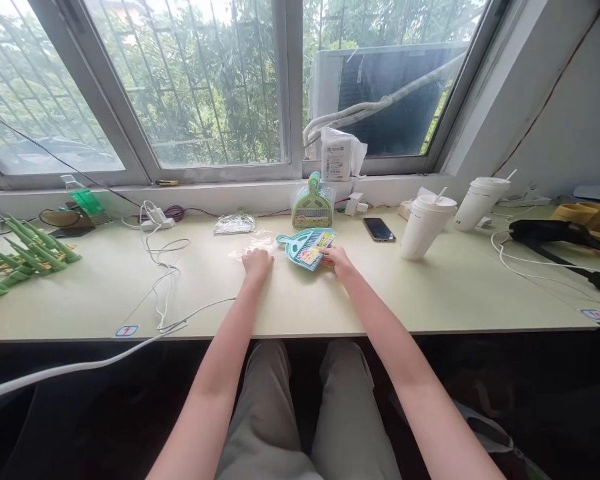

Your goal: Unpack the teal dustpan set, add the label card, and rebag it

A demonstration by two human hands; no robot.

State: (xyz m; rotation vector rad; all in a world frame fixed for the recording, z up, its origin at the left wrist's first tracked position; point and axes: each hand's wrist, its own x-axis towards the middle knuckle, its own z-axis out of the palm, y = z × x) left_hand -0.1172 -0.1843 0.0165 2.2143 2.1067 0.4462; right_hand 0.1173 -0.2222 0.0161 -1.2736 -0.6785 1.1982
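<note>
Left hand (257, 262) lies flat on a clear plastic bag (253, 248) — right hand (337, 259), at its 3 o'clock, grips the teal dustpan (304, 247).

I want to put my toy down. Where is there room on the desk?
Bare desk lies right of the right hand, before the cups. Another patch lies between the cable and the left hand. The back edge by the dustpan is crowded.

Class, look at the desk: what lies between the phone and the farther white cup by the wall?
The head view shows the nearer white cup, lidded with a straw, between the phone and the farther cup.
</note>
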